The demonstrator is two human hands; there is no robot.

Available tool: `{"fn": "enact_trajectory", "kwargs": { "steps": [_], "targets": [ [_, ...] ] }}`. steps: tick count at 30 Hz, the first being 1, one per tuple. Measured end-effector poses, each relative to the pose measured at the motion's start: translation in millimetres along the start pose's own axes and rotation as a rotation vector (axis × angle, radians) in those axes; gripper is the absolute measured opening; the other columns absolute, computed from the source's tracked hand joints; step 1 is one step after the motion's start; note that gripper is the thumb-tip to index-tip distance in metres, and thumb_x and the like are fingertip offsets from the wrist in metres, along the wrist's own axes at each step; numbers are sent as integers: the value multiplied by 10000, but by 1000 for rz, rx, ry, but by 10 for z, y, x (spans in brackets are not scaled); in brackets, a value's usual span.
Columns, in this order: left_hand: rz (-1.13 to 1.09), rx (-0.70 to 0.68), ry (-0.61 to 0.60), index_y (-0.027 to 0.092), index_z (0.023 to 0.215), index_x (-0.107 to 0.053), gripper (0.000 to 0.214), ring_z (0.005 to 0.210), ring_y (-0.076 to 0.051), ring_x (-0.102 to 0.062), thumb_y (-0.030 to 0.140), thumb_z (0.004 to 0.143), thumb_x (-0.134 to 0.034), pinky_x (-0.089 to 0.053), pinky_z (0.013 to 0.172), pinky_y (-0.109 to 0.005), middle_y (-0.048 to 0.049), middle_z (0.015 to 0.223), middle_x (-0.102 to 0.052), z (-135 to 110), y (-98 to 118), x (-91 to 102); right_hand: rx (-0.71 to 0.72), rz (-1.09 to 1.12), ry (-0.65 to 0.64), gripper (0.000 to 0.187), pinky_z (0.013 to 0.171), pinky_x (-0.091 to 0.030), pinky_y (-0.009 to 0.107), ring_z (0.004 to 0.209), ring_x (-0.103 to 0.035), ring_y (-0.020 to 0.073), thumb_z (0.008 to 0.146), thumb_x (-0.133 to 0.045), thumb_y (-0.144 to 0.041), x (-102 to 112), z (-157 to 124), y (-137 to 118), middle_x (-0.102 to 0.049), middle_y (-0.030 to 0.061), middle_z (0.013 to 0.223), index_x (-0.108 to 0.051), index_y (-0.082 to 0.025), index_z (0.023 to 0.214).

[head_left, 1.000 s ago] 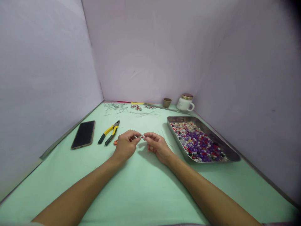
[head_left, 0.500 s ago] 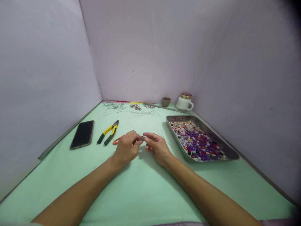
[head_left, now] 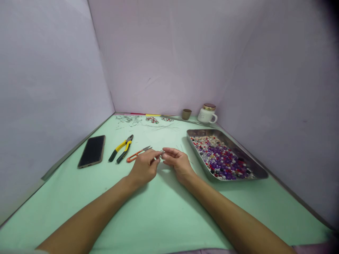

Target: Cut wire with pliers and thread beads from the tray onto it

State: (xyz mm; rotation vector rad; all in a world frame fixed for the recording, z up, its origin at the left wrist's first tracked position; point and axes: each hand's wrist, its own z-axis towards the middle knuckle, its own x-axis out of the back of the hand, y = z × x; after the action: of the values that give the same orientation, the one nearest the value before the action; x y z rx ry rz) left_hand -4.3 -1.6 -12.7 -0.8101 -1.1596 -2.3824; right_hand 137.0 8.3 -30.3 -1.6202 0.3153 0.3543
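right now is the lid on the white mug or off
On: the brown lid sits flat atop the white mug, which stands upright by the back wall.

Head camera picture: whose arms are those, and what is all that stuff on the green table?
No machine here: those are a person's own bare arms, seen from a camera worn on their head, looking down. The left hand and right hand meet in the middle, both pinching one tiny piece; it is too small to name. On the green table lie a black phone, yellow-handled pliers and orange thread snips on the left, and a metal tray of coloured beads on the right. At the back stand a small cup and a lidded white mug.
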Motion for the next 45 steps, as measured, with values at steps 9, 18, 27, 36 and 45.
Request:
{"fn": "enact_trajectory", "kwargs": {
  "steps": [9,18,27,36,45],
  "targets": [
    [229,154,59,167,934,-586,239,650,-143,-534,175,732,-460,-406,652,-283,-62,868,-607,96,-124,124,58,4,64,311,664,-450,299,652,-560,122,487,-718,-174,12,29,-8,-622,6,675,-627,-166,784],
    [704,544,20,111,831,-558,221,732,-259,-524,254,664,-528,-338,580,-321,-98,739,-559,215,-736,586,42,66,55,309,701,-462,320,637,-564,117,511,-720,-212,18,40,-59,-616,1,663,-616,-167,799],
    [647,387,-150,220,970,-538,322,826,-247,-520,304,661,-507,-349,602,-301,-88,989,-551,230,-514,517,48,59,52,298,686,-467,316,640,-568,117,515,-724,-219,19,37,-65,-629,6,687,-619,-165,789],
    [783,290,-391,180,907,-530,333,825,-245,-513,108,593,-445,-354,539,-281,-108,898,-541,160,-417,274,-42,147,23,274,628,-482,262,609,-569,98,517,-729,-204,30,56,-82,-651,10,714,-629,-166,769],
    [779,369,-437,174,921,-518,376,771,-243,-520,106,552,-489,-382,557,-293,-108,876,-528,138,-441,308,-99,265,67,221,575,-494,203,564,-561,73,540,-700,-133,53,58,-142,-629,-22,631,-623,-157,745]
  ]
}}
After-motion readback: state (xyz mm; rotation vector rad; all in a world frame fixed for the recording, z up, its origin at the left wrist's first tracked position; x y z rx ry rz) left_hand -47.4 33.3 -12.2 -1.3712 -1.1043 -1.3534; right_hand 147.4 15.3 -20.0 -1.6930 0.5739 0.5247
